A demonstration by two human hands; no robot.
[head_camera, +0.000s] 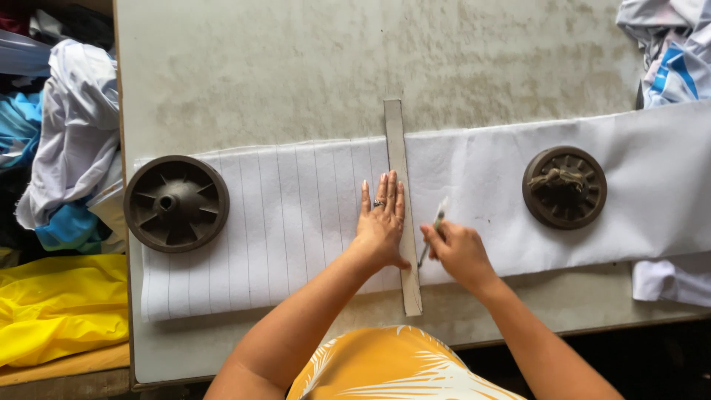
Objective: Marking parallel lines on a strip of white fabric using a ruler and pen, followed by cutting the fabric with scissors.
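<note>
Nearest to us is our own orange patterned top (392,367), low in the view, with both forearms reaching forward from it over the grey tabletop (296,67).

Going from the left: a heap of clothing (63,148) in white, blue and yellow lies off the tabletop's left edge. On the tabletop, a long white fabric strip (296,222) runs left to right, its left half ruled with thin parallel lines. A dark round wheel-shaped weight (176,203) sits on the strip's left end.

Our left hand (381,226) lies flat on the fabric, fingers spread slightly and pointing away from us, a ring on one finger. Its right edge presses against a narrow straightedge (401,207), apparently of card or thin wood, whose long axis runs away from us, straight across the strip. It sticks out past the fabric at both the far and near edges.

Just right of the straightedge, our right hand (459,252) pinches a slim marking tool (435,226), probably chalk or a pen, though it is too blurred to say which. Its tip seems to meet the fabric right at the straightedge's right side, near the nearer part of the strip. So the straightedge lies between our two hands, the left touching it, the right alongside with the tool against it.

Further right the fabric is plain, unlined, and carries a second round weight (564,187). More folded white and blue cloth (670,52) sits at the far right corner.
</note>
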